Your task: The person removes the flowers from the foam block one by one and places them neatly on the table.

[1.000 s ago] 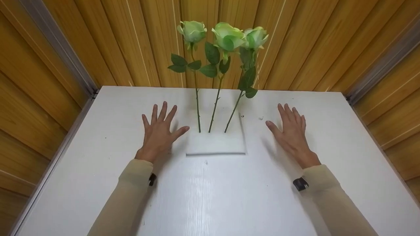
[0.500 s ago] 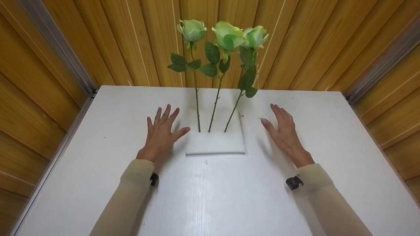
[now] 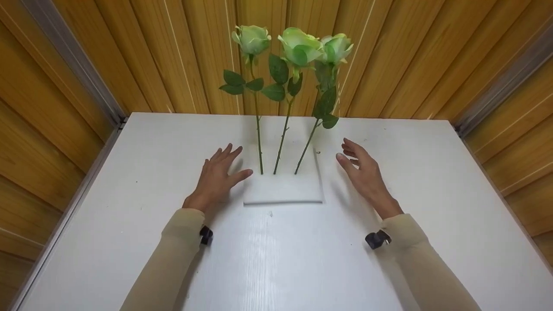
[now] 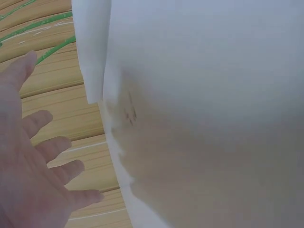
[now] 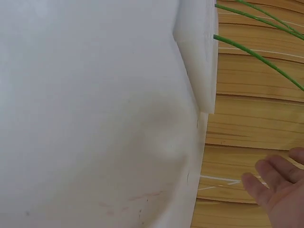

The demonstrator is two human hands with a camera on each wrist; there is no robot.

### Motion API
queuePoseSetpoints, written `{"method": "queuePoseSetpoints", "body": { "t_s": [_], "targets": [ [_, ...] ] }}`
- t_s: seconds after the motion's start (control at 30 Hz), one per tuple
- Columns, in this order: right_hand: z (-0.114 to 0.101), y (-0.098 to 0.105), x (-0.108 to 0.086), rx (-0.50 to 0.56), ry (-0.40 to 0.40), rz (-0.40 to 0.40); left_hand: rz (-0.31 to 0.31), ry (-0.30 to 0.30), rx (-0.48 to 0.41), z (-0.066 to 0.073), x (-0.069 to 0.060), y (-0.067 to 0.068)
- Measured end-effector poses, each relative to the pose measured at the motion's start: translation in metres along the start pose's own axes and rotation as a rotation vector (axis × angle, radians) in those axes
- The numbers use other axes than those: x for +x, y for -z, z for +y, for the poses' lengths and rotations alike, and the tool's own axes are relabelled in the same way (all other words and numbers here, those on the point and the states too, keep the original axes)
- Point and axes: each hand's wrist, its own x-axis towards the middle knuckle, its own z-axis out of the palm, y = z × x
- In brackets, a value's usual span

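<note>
Three pale green roses stand in a white foam block (image 3: 283, 190) on the table: a left rose (image 3: 252, 41), a middle rose (image 3: 300, 47) and a right rose (image 3: 336, 49), whose stem leans rightward. My left hand (image 3: 216, 177) is just left of the block, fingers spread, thumb pointing at it, holding nothing. On the other side my right hand (image 3: 363, 175) hovers apart from the block, its fingers loosely bent and holding nothing. In the left wrist view the left hand (image 4: 33, 156) shows its palm; the right wrist view catches only part of the right hand (image 5: 280, 190).
The white table (image 3: 276, 268) runs back to a wall of wooden slats (image 3: 151, 65). Metal corner posts stand at both rear corners. A small dark speck (image 3: 318, 152) lies by the block's right edge.
My right hand has moved left toward the block and its fingers have bent. My left hand has shifted slightly right, its fingers drawing closer together. The roses stay in place.
</note>
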Motion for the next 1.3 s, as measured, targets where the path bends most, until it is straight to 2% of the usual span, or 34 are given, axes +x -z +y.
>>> {"method": "queuePoseSetpoints", "body": {
  "t_s": [0.33, 0.6, 0.8, 1.1, 1.3],
  "targets": [
    [-0.006, -0.015, 0.004, 0.078, -0.031, 0.021, -0.086, 0.068, -0.1, 0.0, 0.004, -0.004],
    [-0.012, -0.028, 0.007, 0.123, -0.054, 0.028, -0.107, 0.062, -0.183, -0.005, 0.008, -0.007],
    [-0.013, -0.037, 0.008, 0.167, -0.07, 0.008, -0.144, 0.037, -0.135, -0.008, 0.009, -0.008],
    [-0.012, -0.051, 0.008, 0.176, -0.06, -0.023, -0.152, -0.019, -0.055, -0.009, 0.013, -0.013],
    [-0.011, -0.059, 0.007, 0.208, -0.075, -0.027, -0.149, -0.027, -0.037, -0.011, 0.013, -0.016]
  ]
}}
